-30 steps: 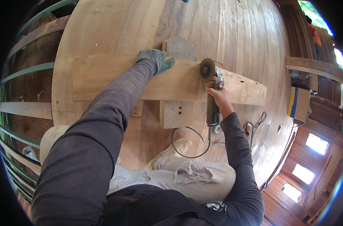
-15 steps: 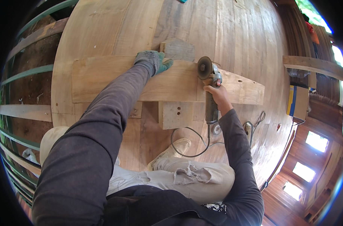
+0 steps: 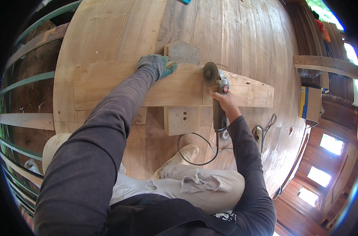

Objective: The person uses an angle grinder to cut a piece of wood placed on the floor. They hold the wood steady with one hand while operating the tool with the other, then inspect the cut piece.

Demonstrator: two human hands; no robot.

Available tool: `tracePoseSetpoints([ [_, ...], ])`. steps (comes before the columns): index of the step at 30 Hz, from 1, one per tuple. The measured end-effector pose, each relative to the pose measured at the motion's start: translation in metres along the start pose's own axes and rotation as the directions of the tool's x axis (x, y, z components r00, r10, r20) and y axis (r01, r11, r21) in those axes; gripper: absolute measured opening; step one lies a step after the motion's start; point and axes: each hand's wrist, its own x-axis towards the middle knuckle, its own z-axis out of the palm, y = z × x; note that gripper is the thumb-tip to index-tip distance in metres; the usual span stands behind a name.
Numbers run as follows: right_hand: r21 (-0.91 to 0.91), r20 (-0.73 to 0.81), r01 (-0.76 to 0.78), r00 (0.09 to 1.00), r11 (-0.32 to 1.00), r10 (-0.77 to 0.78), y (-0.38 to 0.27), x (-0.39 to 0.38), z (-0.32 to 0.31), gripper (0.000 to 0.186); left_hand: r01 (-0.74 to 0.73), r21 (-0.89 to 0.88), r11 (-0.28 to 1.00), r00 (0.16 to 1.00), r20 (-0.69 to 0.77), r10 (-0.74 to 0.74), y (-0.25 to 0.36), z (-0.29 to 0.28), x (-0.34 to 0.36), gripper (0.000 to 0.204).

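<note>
A long pale wooden board (image 3: pixel 100 84) lies crosswise before me, over wooden blocks (image 3: pixel 182 120) that show beyond both its long edges. My left hand (image 3: pixel 155 67), in a grey-green glove, is closed over the board's far edge. To its right, my bare right hand (image 3: pixel 225 100) grips an angle grinder (image 3: pixel 218 118), whose round disc (image 3: pixel 210 74) stands over the board near a crosswise line on it. The grinder's cord trails in a loop toward my shoe (image 3: pixel 179 155).
The plank floor (image 3: pixel 139 23) surrounds the work. Railing slats (image 3: pixel 27 82) edge the left side. At right are a beam (image 3: pixel 320 63), a cardboard box (image 3: pixel 310 102) and a power strip (image 3: pixel 259 133) with cords. A person in red (image 3: pixel 322 29) is at upper right.
The view has shifted slightly, so board, blocks, hands and grinder appear a little lower and further left. Both hands keep their hold, and the grinder stays near the same spot on the board.
</note>
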Motion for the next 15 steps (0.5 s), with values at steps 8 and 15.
tracePoseSetpoints([
  [8, 0.012, 0.042, -0.035, 0.999, 0.999, 0.034, 0.046, -0.023, 0.0, 0.041, 0.002, -0.021, 1.0, 1.0, -0.005, -0.002, -0.003, 0.009, 0.008, 0.078],
  [15, -0.016, 0.024, -0.079, 0.997, 0.997, 0.079, 0.058, -0.041, 0.004, 0.042, -0.004, -0.028, 1.0, 1.0, -0.003, 0.004, -0.005, 0.014, 0.012, 0.079],
])
